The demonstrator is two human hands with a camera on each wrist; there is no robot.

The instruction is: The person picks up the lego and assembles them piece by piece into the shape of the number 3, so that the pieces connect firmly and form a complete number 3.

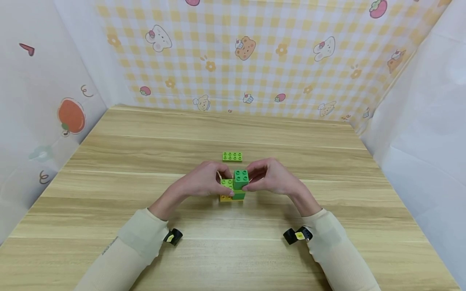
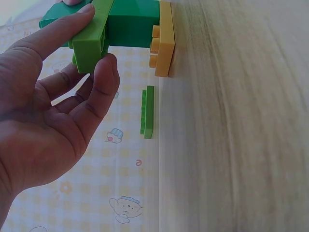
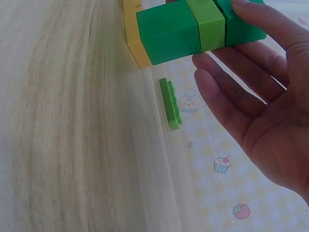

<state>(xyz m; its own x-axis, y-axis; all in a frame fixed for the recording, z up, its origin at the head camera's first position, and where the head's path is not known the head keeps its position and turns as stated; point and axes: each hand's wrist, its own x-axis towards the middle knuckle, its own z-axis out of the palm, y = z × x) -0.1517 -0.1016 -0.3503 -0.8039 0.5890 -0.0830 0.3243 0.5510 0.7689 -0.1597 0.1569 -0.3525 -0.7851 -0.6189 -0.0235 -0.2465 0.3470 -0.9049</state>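
A small block stack stands on the wooden table: a yellow-orange plate [image 1: 225,199] at the bottom, a dark green block [image 2: 133,24] on it, a longer lime green block [image 2: 91,48] across that, and another dark green block [image 1: 241,182] on top. The lime block juts out to the left over the plate. My left hand [image 1: 207,180] pinches that jutting end between thumb and fingers. From the right, my right hand [image 1: 273,178] holds the top dark green block, its thumb [image 3: 260,14] against the near side.
Just behind the stack, a lime green studded plate [image 1: 232,157] lies flat on the table [image 1: 164,133]. A yellow checkered cloth [image 1: 225,52] hangs along the back edge, with white sheets on both sides. Black wrist cameras [image 1: 174,237] sit below the hands.
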